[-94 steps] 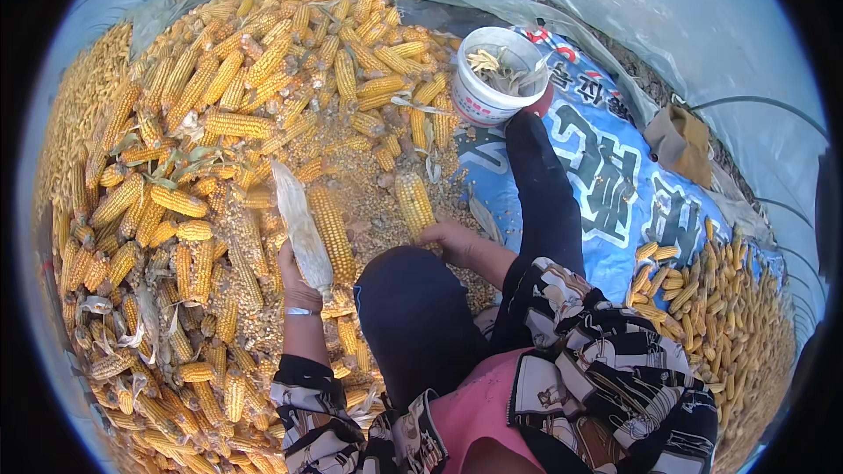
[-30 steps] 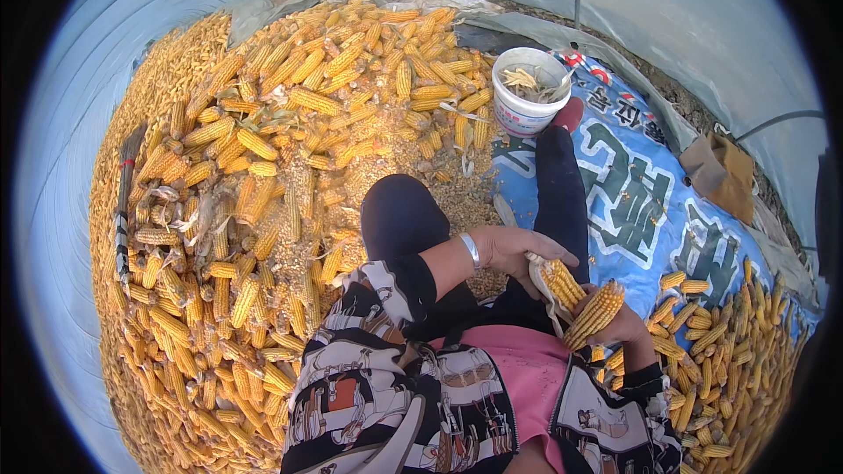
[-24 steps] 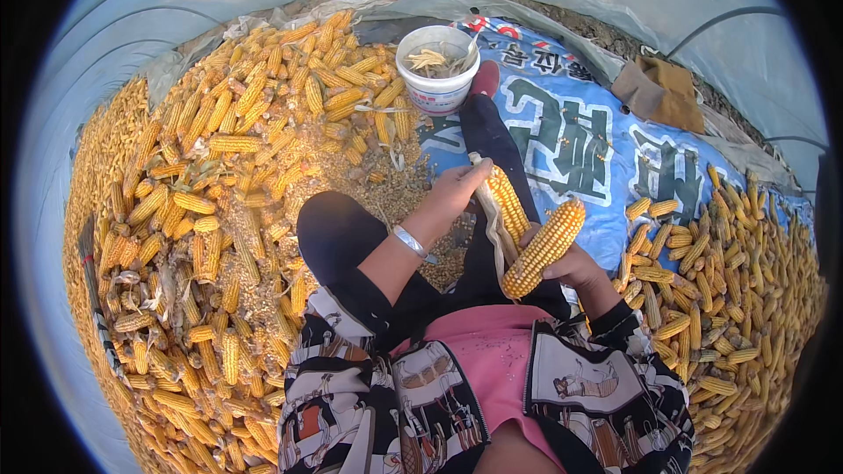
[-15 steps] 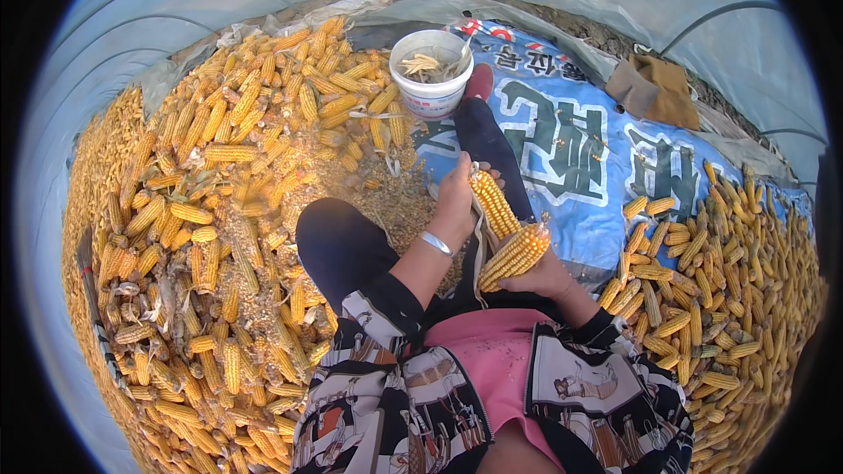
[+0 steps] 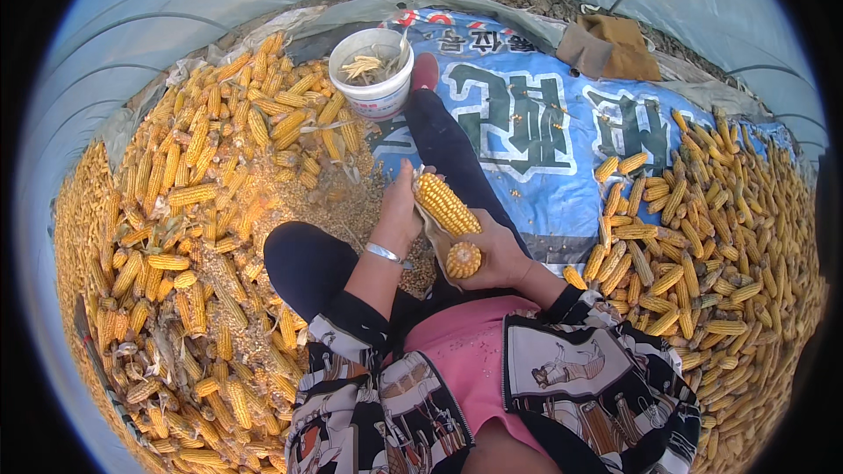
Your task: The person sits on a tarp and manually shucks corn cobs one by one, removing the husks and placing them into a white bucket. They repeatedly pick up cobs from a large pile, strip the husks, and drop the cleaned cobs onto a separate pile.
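Note:
Over my lap, my left hand [image 5: 402, 209] is closed round the upper end of a yellow ear of corn [image 5: 447, 204], with a strip of pale dry husk [image 5: 435, 241] hanging along its side. Just below, my right hand [image 5: 493, 250] wraps a second ear of corn [image 5: 464, 260], its blunt round end turned toward me and most of its length hidden by the fingers. The two ears lie close together, and my right fingertips are near the lower end of the first.
A large heap of ears [image 5: 167, 237] with loose kernels spreads on the left. Another pile of ears [image 5: 702, 272] lies on the right. Ahead stand a white bucket [image 5: 373, 104] holding husks, a blue printed sheet [image 5: 518, 136], and a brown folded cloth [image 5: 615, 48] by the plastic wall.
My view has swung right, so the surroundings sit further left. My right hand has tilted its ear of corn from lying slantwise to end-on toward me. My left hand keeps its hold.

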A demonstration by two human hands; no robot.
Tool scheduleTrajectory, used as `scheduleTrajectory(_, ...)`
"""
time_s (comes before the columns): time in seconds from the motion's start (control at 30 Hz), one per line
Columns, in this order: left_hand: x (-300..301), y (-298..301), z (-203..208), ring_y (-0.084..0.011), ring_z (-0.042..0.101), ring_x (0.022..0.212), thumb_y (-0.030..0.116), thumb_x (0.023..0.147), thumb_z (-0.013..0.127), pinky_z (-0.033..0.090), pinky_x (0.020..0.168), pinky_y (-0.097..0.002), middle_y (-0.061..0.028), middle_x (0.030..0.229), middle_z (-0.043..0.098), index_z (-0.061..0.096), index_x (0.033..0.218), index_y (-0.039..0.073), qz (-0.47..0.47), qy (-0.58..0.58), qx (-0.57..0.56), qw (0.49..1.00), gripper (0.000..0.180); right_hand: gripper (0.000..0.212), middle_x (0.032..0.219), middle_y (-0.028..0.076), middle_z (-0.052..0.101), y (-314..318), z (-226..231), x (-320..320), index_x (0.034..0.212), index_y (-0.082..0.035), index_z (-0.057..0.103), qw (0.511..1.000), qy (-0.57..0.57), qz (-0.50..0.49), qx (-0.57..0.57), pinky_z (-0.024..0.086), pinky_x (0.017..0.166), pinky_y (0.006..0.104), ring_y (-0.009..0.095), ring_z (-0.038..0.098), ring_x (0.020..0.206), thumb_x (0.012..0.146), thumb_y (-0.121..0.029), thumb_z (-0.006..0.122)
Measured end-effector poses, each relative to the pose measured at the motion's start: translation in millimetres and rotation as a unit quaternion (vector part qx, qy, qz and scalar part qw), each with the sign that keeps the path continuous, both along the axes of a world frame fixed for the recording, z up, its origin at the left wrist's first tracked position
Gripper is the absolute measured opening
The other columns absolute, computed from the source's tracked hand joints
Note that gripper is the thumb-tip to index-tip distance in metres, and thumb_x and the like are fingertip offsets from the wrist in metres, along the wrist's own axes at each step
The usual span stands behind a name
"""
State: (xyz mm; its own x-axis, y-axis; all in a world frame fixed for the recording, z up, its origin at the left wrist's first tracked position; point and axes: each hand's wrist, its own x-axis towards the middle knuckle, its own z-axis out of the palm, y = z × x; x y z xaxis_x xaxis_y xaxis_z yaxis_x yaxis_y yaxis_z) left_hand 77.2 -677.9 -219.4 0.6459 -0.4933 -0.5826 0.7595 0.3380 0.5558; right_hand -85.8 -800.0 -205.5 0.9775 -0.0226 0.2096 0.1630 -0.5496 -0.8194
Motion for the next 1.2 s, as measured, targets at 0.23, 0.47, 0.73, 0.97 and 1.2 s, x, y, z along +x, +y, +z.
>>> scheduleTrajectory(0.23, -16.2, -10.8, 1.6, -0.0239, 0.060, 0.071, 0.037, 0.100, 0.044, 0.056, 0.074, -0.0422, -0.0103, 0.074, 0.057, 0.053, 0.084, 0.004, 0.089, 0.027, 0.033, 0.995, 0.038, 0.042, 0.117, 0.027, 0.052, -24.2, 9.4, -4.8, 0.095, -0.017, 0.069, 0.985, -0.048, 0.099, -0.133, 0.054, 0.073, 0.0433, 0.041, 0.061, 0.095, 0.058, -0.035, 0.082)
scheduleTrajectory(0.47, -3.4, 2.5, -0.9, -0.0285, 0.063, 0.069, 0.035, 0.098, 0.042, 0.056, 0.071, -0.0422, -0.0148, 0.072, 0.060, 0.056, 0.083, 0.000, 0.061, 0.070, 0.035, 0.995, 0.040, 0.043, 0.120, 0.034, 0.049, -14.1, -7.3, 3.1, 0.090, -0.016, 0.069, 0.981, -0.073, 0.124, -0.127, 0.054, 0.072, 0.0412, 0.045, 0.061, 0.096, 0.058, -0.041, 0.083)
scheduleTrajectory(0.73, -16.2, 28.9, -50.4, -0.0247, 0.060, 0.063, 0.026, 0.097, 0.049, 0.056, 0.067, -0.0402, -0.0088, 0.066, 0.056, 0.054, 0.084, 0.005, -0.018, 0.218, -0.202, 0.955, 0.026, 0.040, 0.119, 0.026, 0.050, -37.5, -15.4, 12.7, 0.089, -0.017, 0.068, 0.943, -0.098, 0.222, -0.229, 0.054, 0.075, 0.0413, 0.042, 0.059, 0.098, 0.056, -0.036, 0.081)
scheduleTrajectory(0.97, -19.4, 11.3, -10.6, -0.0267, 0.054, 0.118, 0.059, 0.099, 0.034, 0.044, 0.097, -0.0547, -0.0086, 0.122, 0.059, 0.052, 0.127, 0.007, -0.062, 0.023, -0.133, 0.989, 0.062, 0.058, 0.121, 0.020, 0.051, -40.5, -17.2, 12.5, 0.106, -0.013, 0.061, 0.993, -0.040, 0.080, -0.072, 0.050, 0.089, 0.0364, 0.034, 0.058, 0.105, 0.057, -0.033, 0.084)
scheduleTrajectory(1.2, -11.3, 3.2, 41.7, -0.0179, 0.065, 0.089, 0.010, 0.085, 0.070, 0.054, 0.075, -0.0350, -0.0083, 0.104, 0.066, 0.059, 0.118, 0.001, -0.251, -0.107, 0.134, 0.953, 0.036, 0.069, 0.104, 0.008, 0.061, -38.8, -32.0, 14.9, 0.117, -0.003, 0.052, 0.922, 0.127, 0.097, 0.353, 0.047, 0.091, 0.0358, 0.021, 0.058, 0.101, 0.059, -0.019, 0.086)
